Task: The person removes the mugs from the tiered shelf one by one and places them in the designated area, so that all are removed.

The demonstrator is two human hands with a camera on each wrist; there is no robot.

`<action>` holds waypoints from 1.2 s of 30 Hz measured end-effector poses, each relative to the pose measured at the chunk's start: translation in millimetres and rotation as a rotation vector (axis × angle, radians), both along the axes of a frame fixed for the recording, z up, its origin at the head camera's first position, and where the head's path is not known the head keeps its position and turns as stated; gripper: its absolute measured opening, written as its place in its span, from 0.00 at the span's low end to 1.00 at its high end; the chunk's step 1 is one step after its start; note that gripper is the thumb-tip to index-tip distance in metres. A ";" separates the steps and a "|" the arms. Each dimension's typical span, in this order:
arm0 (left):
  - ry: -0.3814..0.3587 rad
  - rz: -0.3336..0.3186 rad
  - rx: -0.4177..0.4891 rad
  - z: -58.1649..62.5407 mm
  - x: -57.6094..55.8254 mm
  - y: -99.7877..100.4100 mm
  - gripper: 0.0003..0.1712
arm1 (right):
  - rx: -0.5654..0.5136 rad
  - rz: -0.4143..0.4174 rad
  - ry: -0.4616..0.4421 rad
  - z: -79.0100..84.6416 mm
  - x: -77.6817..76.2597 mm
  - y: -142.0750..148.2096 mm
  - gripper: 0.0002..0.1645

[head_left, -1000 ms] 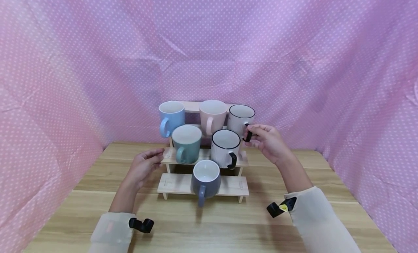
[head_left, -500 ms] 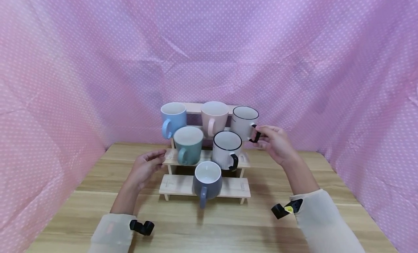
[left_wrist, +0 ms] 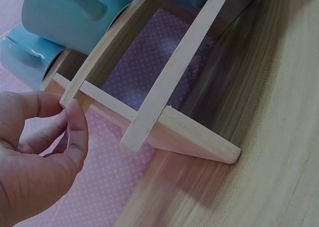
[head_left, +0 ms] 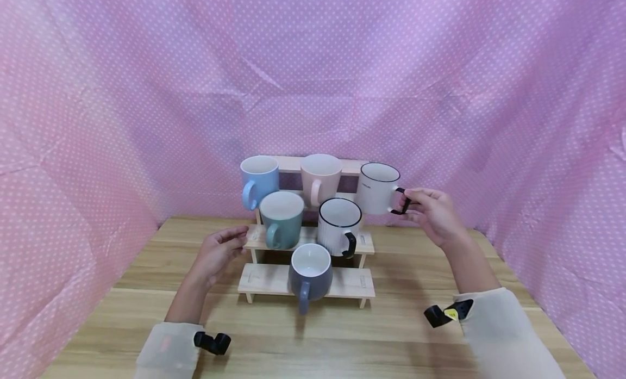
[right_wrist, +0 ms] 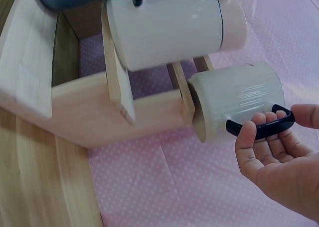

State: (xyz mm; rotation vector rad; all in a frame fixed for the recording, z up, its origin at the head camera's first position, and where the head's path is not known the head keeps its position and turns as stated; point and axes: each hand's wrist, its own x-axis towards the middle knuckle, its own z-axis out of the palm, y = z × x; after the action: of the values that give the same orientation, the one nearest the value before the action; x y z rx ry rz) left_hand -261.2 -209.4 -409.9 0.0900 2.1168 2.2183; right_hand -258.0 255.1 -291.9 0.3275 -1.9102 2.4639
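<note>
A white mug [head_left: 378, 195] with a black rim is held by its black handle in my right hand [head_left: 435, 216]. It juts past the right end of the tiered wooden rack [head_left: 264, 279], and in the right wrist view its base is partly clear of the shelf edge. My left hand [head_left: 220, 251] pinches the left end of the rack's middle shelf between thumb and fingers, as the left wrist view shows. Left of the held mug stand a pink mug [head_left: 320, 184] and a blue mug [head_left: 261, 176]. A ribbed white mug [head_left: 335, 235] and a green mug [head_left: 285, 229] share the middle shelf.
On the lowest shelf sits a grey-blue mug [head_left: 315, 285]. The rack stands on a wood-grain table [head_left: 342, 341]. Behind and to the sides hangs a pink dotted cloth [head_left: 313, 69].
My right hand has drawn the black-rimmed white mug rightward, away from the pink mug and beyond the rack's end. The left hand keeps its place on the rack.
</note>
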 end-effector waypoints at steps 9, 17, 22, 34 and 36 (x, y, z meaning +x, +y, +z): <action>0.006 0.004 0.014 -1.6 -0.9 -0.7 0.27 | -0.032 -0.020 0.040 -7.1 6.7 31.6 0.16; 0.010 0.012 0.035 -1.7 -2.0 0.2 0.26 | -0.033 -0.097 -0.001 -22.2 5.2 64.6 0.15; 0.006 0.012 0.063 -1.2 -2.0 1.2 0.27 | -0.020 -0.129 -0.012 -38.4 4.0 85.2 0.15; 0.014 0.001 0.021 -1.4 -0.5 0.2 0.27 | -0.040 -0.363 -0.051 -81.5 -6.1 123.5 0.16; 0.011 0.006 0.021 -1.7 -1.4 0.5 0.27 | -0.026 -0.403 -0.053 -86.8 -7.4 128.5 0.15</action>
State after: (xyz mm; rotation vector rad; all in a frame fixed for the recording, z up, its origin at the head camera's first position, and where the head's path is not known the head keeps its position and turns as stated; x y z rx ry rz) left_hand -262.6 -208.9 -411.5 0.0980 2.1028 2.2486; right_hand -265.4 383.6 -378.6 -0.1159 -1.7502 2.2446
